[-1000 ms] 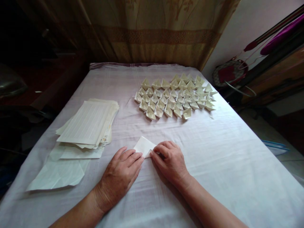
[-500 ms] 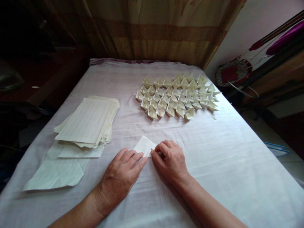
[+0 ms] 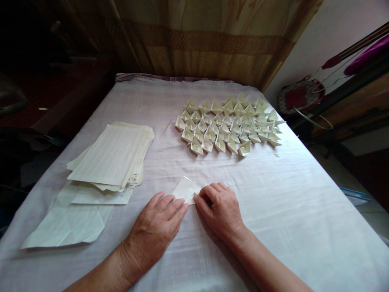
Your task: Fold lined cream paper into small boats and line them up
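A small folded sheet of white paper (image 3: 186,188) lies on the cloth between my hands, one corner pointing away from me. My left hand (image 3: 161,219) rests flat with its fingers stretched out, the tips pressing on the paper's near left edge. At the paper's right corner, my right hand (image 3: 219,209) is closed, thumb and fingers pinching the folded edge. Part of that corner is hidden under the fingers. Beyond the hands stand several rows of folded paper boats (image 3: 225,127).
A stack of printed sheets (image 3: 106,156) sits at the left, with a creased loose sheet (image 3: 69,225) under its near side. A pale checked cloth (image 3: 273,227) covers the surface. Behind it hangs a brown curtain (image 3: 212,40); a bag (image 3: 300,97) is beyond the right edge.
The view has shifted slightly. Both hands stay at the folded paper in nearly the same pose, with no clear change in its folds.
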### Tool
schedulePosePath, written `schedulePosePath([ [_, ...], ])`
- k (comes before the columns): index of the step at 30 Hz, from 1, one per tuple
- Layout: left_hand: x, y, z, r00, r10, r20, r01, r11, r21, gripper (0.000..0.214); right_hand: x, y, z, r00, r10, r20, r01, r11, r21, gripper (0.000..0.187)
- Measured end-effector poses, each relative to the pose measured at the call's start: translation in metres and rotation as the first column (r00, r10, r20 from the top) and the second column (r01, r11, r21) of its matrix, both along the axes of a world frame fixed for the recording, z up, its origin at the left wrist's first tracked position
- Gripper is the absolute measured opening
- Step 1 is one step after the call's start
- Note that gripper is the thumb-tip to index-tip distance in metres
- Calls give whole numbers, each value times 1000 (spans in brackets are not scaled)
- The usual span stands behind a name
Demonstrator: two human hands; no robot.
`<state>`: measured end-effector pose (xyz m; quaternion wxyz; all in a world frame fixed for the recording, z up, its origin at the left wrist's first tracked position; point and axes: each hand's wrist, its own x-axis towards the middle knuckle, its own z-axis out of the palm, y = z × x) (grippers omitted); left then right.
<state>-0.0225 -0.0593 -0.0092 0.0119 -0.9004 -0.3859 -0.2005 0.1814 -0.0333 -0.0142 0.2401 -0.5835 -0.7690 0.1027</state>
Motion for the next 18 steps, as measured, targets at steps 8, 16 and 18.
schedulePosePath([
  [8, 1, 1, -2, 1000, 6, 21, -5, 1000, -8, 29, -1, 1, 2, 1000, -16, -7, 16, 999, -39, 23],
  [16, 2, 3, 0, 1000, 1, 22, -1, 1000, -18, 29, -2, 0, 1, 999, -33, -34, 31, 998, -55, 23],
  [18, 2, 3, 1, 1000, 3, 14, -2, 1000, -9, 28, -2, 0, 0, 999, -36, -39, 34, 998, -52, 23],
])
